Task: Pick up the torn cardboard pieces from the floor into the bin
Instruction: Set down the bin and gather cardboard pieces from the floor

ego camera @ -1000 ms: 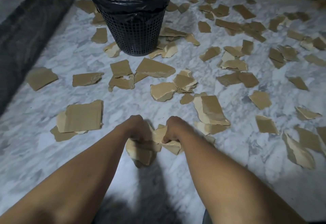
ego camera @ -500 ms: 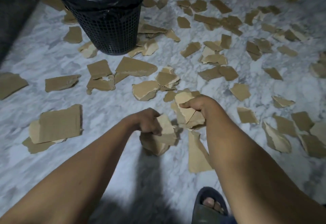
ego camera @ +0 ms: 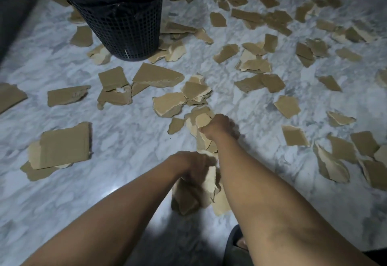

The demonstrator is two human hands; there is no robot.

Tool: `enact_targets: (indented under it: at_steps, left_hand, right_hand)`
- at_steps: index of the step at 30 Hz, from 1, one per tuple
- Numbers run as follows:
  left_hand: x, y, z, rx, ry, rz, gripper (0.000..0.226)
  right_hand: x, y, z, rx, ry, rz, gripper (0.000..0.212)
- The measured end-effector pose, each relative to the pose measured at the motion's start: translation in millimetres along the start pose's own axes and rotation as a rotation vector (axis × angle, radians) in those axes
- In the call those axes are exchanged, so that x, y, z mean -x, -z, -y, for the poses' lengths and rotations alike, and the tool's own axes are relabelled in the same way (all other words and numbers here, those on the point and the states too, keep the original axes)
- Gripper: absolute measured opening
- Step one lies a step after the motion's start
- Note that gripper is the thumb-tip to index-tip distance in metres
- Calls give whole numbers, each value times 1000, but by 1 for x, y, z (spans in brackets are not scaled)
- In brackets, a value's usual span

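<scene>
1. Your left hand (ego camera: 194, 167) was clenched round a bundle (ego camera: 201, 192) of torn cardboard, held near you and low over the floor (ego camera: 129, 140).
2. Your right hand (ego camera: 218, 126) was stretched farther out, fingers curled onto a small heap (ego camera: 201, 120) just beyond the bundle. It had a grip on some of it, though I couldn't tell how much.
3. The bin (ego camera: 125, 24) stood far left with a black liner in it and pieces (ego camera: 173, 50) lying against its base. What was inside, the view didn't show.
4. And pieces everywhere else! There was a thick scatter across the far right and a loose row through the middle. One big slab (ego camera: 65, 148) lay at near left on top of smaller ones.
5. Handling, by my judgement: this was light stuff, stiff enough to hold its shape, yet ready to bend and tear. The edges were ragged, with layers peeled back.
6. It didn't look slippery in itself, but flat pieces hug a smooth marbled floor. A fingertip under a lifted edge or corner looked the way in.
7. Stacked flat, they would likely pinch well between thumb and fingers. A loose fistful could shed its small ones on the way to the bin.
8. The slab looked worth taking alone, by a long edge, while overlapping pieces could come up together.
9. Judging by that floor, most of the job lay ahead of you.
</scene>
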State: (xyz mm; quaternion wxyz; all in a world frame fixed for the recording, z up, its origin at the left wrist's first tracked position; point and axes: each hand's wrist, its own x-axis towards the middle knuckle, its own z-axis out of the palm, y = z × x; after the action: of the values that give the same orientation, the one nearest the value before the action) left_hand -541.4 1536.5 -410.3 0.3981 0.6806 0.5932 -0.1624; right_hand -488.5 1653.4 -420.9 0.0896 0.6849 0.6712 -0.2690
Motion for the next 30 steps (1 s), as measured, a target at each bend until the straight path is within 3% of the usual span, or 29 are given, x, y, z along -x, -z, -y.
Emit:
enact_targets:
  at_steps: [4,9,12,15,21,26,30]
  left_hand:
    - [21,12,54,-35,190,-20,18]
    - [45,31,92,77,313,-98,30]
    - [44,38,83,128,299,-83,36]
    - [31,30,62,-27,221,-94,58]
    - [16,10,45,-45,133,-186,60]
    - [27,11,50,20,118,-118,77]
    - [34,10,68,186,159,-50,60]
  right_hand:
    - [-6,8,19,-176,85,110,69]
    - [-24,61,26,-415,196,216,98]
    - [-28,85,15,-252,140,328,109]
    - [-19,77,5,-13,75,450,110]
    - [5,11,2,141,147,181,98]
    - [8,-3,18,288,235,121,86]
    - [9,-5,26,271,293,104,81]
